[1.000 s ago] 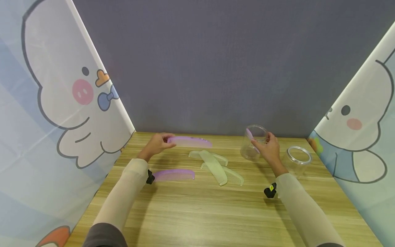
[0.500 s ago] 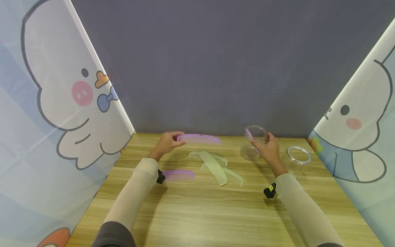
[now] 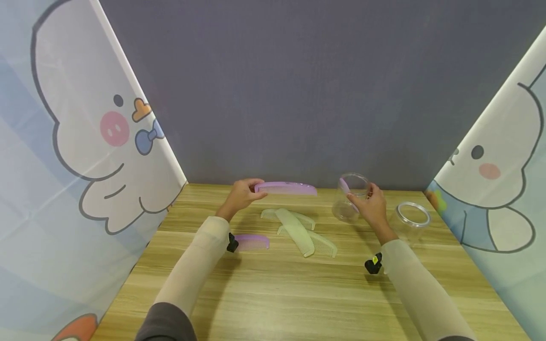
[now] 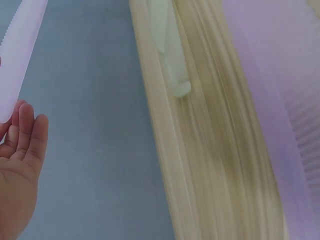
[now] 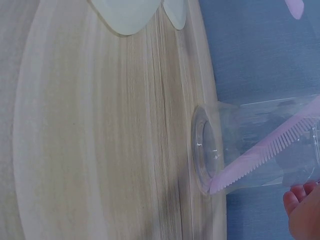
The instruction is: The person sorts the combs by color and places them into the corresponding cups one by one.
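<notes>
My left hand (image 3: 242, 195) pinches one end of a purple comb (image 3: 286, 188), held level above the back of the table and pointing right. In the left wrist view this comb (image 4: 17, 60) is partly cut off by the frame edge. My right hand (image 3: 373, 207) grips a clear plastic jar (image 3: 346, 212) around its upper side. Inside the jar another purple comb (image 5: 260, 155) leans diagonally, its lower end at the jar's bottom. The held comb's free end is left of the jar's mouth, apart from it.
Several pale green combs (image 3: 295, 232) lie crossed mid-table. Another purple comb (image 3: 253, 242) lies near my left wrist, partly hidden by the wrist camera. A second clear jar (image 3: 413, 214) stands right of my right hand. A grey wall (image 3: 290, 94) rises behind the wooden table (image 3: 273, 298).
My left hand has moved right and slightly farther back with the purple comb, bringing it nearer the jar. My right hand and the jar have stayed in place.
</notes>
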Demonstrator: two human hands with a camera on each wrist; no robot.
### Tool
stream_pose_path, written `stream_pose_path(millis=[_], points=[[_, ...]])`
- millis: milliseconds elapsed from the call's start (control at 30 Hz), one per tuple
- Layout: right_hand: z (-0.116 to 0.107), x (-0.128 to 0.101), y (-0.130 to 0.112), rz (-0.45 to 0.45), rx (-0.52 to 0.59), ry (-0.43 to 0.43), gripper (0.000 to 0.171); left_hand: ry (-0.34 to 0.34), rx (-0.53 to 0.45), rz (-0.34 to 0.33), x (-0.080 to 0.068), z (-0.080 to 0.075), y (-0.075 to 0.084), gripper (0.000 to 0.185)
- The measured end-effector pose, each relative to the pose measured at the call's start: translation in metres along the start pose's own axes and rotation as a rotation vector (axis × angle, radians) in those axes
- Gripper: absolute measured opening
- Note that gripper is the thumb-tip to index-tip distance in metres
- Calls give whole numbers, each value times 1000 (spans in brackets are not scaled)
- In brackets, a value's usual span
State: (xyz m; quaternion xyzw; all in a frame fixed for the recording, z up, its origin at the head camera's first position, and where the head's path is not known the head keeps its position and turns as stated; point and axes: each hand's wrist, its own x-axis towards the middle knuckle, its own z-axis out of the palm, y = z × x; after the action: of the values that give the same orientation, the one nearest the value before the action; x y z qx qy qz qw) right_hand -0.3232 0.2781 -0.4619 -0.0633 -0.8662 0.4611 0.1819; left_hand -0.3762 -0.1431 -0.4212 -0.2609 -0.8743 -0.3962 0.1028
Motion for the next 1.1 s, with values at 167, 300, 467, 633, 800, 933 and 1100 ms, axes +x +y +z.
stream_pose_path(millis=[167,300,467,633,800,933,1100], points=[[1,2,1,4,-10,9,91,-5,-58,8,6,9,9,45],[1,3,1,5,-9,7,92,6,-70,0,10,17,15,44],[1,4,3,6,-13,-4,93,15,-94,-4,15,28,21,42],[1,3,5,12,-14,-8,93,28,-99,25,19,39,29,38],[1,2,5,4,-18,-8,93,32,-46,48,24,46,36,39],[1,2,4,-1,-17,-2,93,46,-16,66,27,51,44,38],[1,3,4,4,-8,-5,93,52,5,81,32,56,52,34]])
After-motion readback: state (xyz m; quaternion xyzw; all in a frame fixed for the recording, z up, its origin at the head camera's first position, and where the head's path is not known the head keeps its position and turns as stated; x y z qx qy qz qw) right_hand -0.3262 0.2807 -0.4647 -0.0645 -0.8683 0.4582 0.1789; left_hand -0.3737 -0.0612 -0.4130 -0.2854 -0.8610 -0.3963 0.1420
